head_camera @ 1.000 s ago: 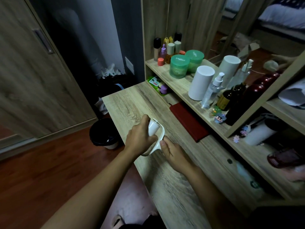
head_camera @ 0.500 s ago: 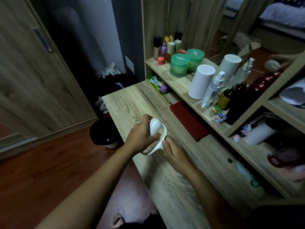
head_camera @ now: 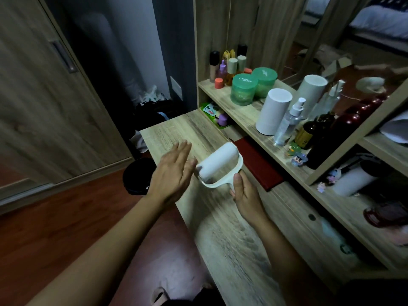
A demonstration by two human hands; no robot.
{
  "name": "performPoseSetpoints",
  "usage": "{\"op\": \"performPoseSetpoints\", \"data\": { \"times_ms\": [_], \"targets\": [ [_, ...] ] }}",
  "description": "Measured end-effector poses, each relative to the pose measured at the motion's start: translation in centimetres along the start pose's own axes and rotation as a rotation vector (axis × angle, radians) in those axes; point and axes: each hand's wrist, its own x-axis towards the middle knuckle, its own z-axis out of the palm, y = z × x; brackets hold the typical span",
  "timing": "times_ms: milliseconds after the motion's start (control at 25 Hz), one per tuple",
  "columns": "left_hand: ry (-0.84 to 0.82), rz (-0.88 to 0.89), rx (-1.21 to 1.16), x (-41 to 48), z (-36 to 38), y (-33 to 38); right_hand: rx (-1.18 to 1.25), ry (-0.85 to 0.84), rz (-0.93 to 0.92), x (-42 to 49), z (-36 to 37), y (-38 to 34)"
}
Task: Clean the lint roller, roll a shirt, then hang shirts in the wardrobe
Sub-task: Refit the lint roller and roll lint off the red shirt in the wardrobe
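Observation:
A white lint roller (head_camera: 217, 164) is held just above the wooden desk (head_camera: 220, 235), its white roll angled up toward the shelf. My right hand (head_camera: 244, 195) grips its short handle from below. My left hand (head_camera: 174, 173) is flat with fingers spread, just left of the roll's end, its thumb close to or touching the roll. No shirt is in view. A wooden wardrobe door (head_camera: 44, 102) with a recessed handle stands at the left.
A black bin (head_camera: 138, 176) sits on the red-brown floor beside the desk's left edge. A dark red pouch (head_camera: 257, 164) lies right of the roller. The shelf (head_camera: 245, 117) holds green jars (head_camera: 244, 89), a white cylinder (head_camera: 273, 111), spray bottles and dark bottles.
My left hand has let go of the roll and opened flat beside it. The roller, before covered by that hand, now shows fully and points further right toward the shelf.

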Motion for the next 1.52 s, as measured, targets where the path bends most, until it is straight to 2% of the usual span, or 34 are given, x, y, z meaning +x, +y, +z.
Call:
{"op": "performPoseSetpoints", "data": {
  "times_ms": [40, 200, 280, 320, 360, 440, 480, 680, 840, 1120, 1320, 1520],
  "targets": [
    [0.019, 0.010, -0.015, 0.1, -0.3, -0.1, 0.002, 0.007, 0.003, 0.0, 0.1, -0.2],
    [-0.014, 0.375, 0.146, -0.8, -0.2, 1.1, 0.012, 0.025, 0.007, 0.2, 0.3, -1.3],
    [-0.040, 0.503, 0.251, -1.0, 0.1, 0.7, 0.006, 0.031, 0.007, 0.3, 0.4, -1.6],
    [-0.040, 0.497, 0.279, -1.0, 0.0, 0.3, -0.002, 0.027, 0.000, 0.3, 0.5, -1.7],
    [-0.031, 0.406, 0.272, -0.9, -0.3, -0.3, -0.017, 0.020, -0.007, 0.4, 0.7, -1.6],
    [0.037, 0.083, 0.121, -0.7, -1.4, -1.3, -0.048, 0.022, -0.006, 0.6, 1.2, -1.5],
    [0.060, -0.007, 0.068, -0.6, -1.8, -2.0, -0.052, 0.021, -0.002, 0.8, 1.7, -1.5],
    [-0.016, 0.198, 0.047, -1.4, -5.0, -4.8, -0.064, -0.078, -0.002, 2.9, 7.0, -3.4],
    [0.007, 0.088, 0.040, -1.6, -7.6, -10.5, -0.093, -0.136, -0.013, 5.2, 13.3, -5.7],
    [0.075, -0.007, 0.074, -0.6, -15.8, -26.7, -0.067, -0.184, -0.017, 10.3, 28.4, -11.3],
    [0.067, -0.086, 0.132, 0.1, -22.3, -37.5, -0.120, -0.109, -0.037, 13.1, 38.1, -15.7],
    [0.037, -0.073, 0.180, 1.2, -26.4, -44.6, -0.162, -0.033, -0.060, 15.5, 42.9, -18.8]
  ]
}}
